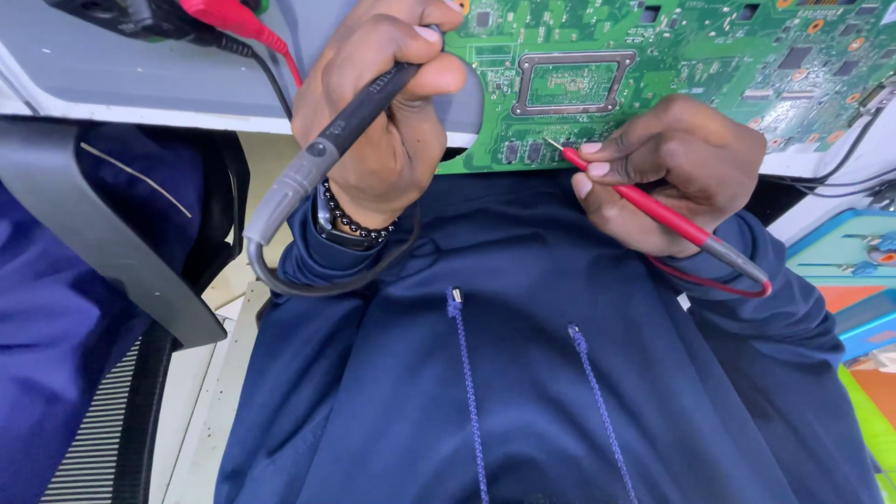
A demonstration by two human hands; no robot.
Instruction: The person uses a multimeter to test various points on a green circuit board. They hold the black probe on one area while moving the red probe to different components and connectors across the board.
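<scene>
A green circuit board [653, 65] lies on the white desk edge [140, 89] at the top of the view. My left hand [383, 112] grips a black test probe [336, 140], whose tip is hidden behind my fingers near the board's left end. My right hand [681, 168] holds a red test probe [644, 201] like a pen. Its metal tip touches the board's near edge beside a row of small dark components. A silver rectangular socket frame [574, 82] sits on the board between the two hands.
Red and black leads [243, 28] run from a dark device at the top left. A chair armrest [103, 224] stands at the left. Blue and orange trays [859, 271] lie at the right. My dark blue hooded top fills the lower view.
</scene>
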